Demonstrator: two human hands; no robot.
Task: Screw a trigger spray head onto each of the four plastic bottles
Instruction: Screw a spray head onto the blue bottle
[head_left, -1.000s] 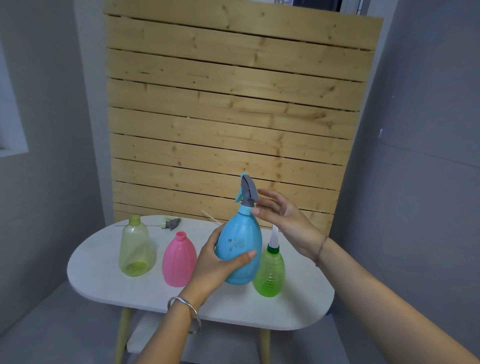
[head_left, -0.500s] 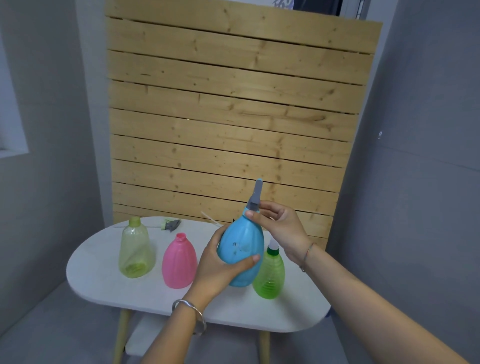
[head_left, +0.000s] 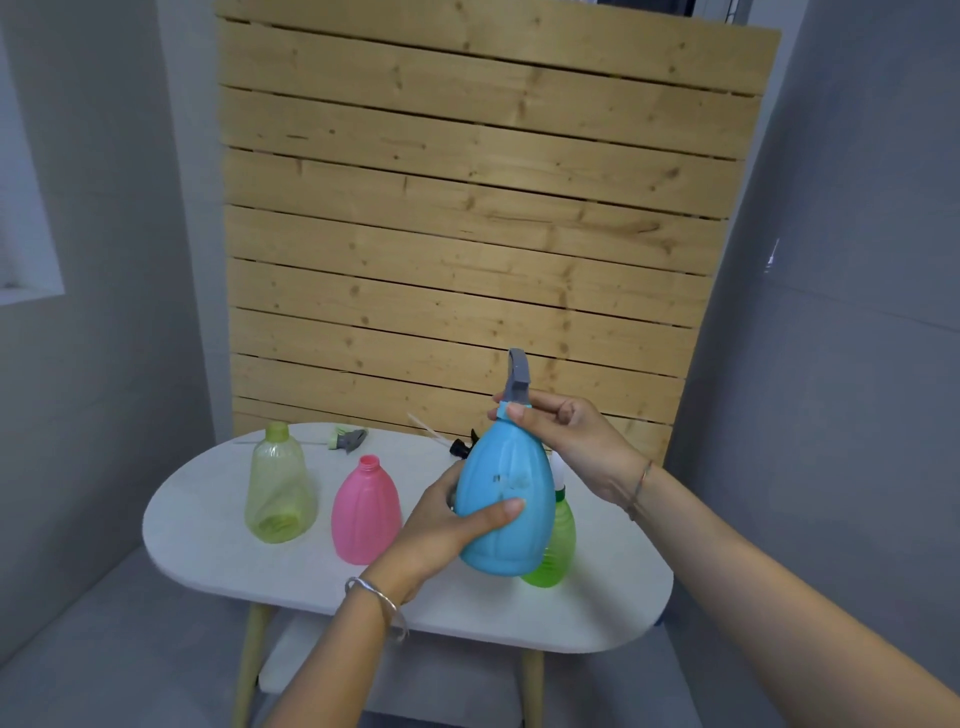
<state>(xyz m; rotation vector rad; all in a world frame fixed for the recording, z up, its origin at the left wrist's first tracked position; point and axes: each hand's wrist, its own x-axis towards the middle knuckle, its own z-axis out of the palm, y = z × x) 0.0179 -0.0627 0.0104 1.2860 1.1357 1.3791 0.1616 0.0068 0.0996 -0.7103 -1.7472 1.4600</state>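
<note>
2 hands on blue bottle (head_left: 506, 512): left hand (head_left: 441, 525) grasps its body, right hand (head_left: 569, 439) fingers pinch the spray head (head_left: 518, 382) collar.

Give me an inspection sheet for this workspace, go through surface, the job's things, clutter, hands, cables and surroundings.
Surface: white oval table.
Job's things: blue bottle held up, grey spray head on its neck; green bottle behind it, white-topped; pink bottle open-necked; yellow-green bottle without a sprayer; loose spray head at the back.
Clutter: dark part with a thin tube.
Hands: left hand grips the blue bottle; right hand pinches its collar.
Cables: nothing seen.
Surroundings: wooden slat panel, grey walls.
</note>
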